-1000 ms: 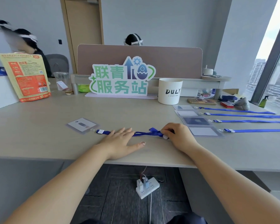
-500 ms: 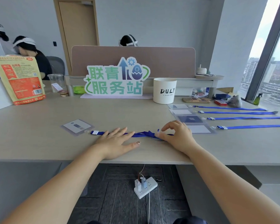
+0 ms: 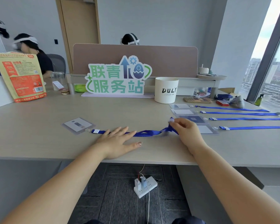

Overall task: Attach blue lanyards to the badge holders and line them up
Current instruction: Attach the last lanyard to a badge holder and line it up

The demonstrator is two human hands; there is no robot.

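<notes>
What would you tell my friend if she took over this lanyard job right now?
Left hand: flat, pressing the lanyard on the table.
Right hand: pinching the lanyard's loose end, lifted off the table.
Holder: left of the left hand, seemingly clipped to this lanyard.
Done: four holders with lanyards lined up on the right.
Left: pull this lanyard straight, then move it into the row.
</notes>
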